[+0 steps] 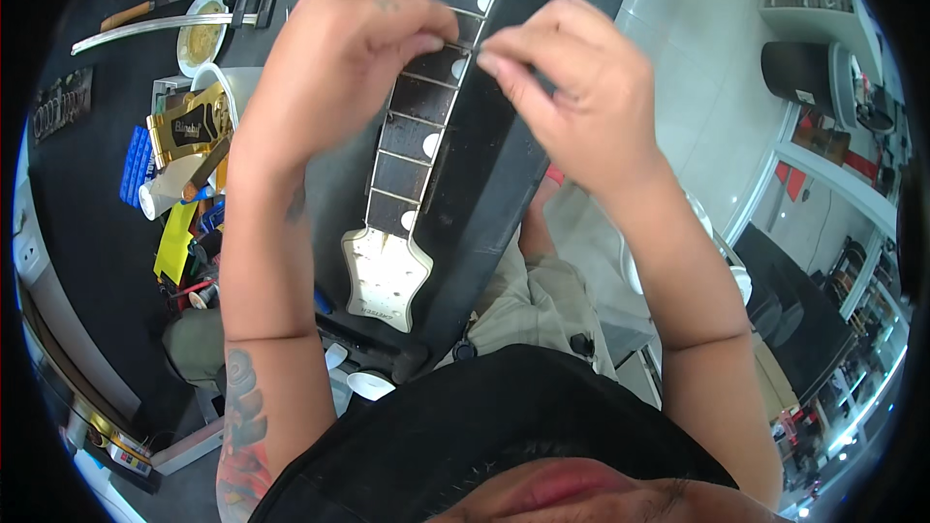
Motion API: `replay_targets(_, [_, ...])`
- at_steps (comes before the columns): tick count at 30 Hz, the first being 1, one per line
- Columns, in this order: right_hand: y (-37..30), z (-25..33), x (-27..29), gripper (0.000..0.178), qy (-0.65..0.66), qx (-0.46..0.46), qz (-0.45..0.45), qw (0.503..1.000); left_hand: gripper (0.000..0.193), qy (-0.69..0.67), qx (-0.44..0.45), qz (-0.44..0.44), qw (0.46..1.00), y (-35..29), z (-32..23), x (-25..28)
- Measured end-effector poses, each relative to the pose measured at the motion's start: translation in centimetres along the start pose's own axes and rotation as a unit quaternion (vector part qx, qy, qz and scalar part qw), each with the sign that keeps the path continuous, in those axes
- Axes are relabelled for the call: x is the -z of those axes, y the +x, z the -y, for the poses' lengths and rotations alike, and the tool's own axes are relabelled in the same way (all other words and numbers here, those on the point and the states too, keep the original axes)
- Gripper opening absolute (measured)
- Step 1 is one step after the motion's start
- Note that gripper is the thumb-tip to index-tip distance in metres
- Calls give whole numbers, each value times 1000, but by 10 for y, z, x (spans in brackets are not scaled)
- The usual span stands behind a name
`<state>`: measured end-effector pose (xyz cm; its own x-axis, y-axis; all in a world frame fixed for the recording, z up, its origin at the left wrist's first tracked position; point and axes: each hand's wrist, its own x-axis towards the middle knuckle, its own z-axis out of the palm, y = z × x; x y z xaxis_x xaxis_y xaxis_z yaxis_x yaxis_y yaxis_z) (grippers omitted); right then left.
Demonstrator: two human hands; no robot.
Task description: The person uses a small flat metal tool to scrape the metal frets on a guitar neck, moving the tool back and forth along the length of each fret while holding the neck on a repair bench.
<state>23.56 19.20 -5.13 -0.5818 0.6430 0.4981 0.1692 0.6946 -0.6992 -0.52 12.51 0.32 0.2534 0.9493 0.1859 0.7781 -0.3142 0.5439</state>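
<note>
Both hands, left hand and right hand, pinch narrowly at a dark-fretboarded guitar neck with a worn cream headstock, over a black bench beside pale tiled floor.

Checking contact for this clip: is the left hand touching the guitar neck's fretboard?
Touching. The head view shows the left hand with thumb and fingertips pressed onto the fretboard at a fret.

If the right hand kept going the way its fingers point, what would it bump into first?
Most likely the left hand. The right hand points its fingertips leftward across the guitar neck, and the left thumb sits almost touching them. Depth is hard to judge, so it might brush a fret first.
</note>
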Motion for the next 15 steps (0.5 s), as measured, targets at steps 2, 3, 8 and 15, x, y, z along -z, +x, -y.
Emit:
replay_targets(2, [9, -6, -1, 11, 3, -29, -10, 1000, 13, -5, 3, -31, 1000, 10, 3, -3])
replay_targets(3, [13, -9, -1, 11, -1, -56, -22, 998, 11, -9, 1, -65, 998, 17, 5, -5])
replay_targets(8, [-2, 2, -1, 13, -10, 8, 6, 1000, 15, -24, -21, -1, 999, -2, 7, -1])
replay_targets(15, [5, 1, -8, 11, -28, 10, -27, 999, 17, 14, -34, -46, 998, -2, 12, -4])
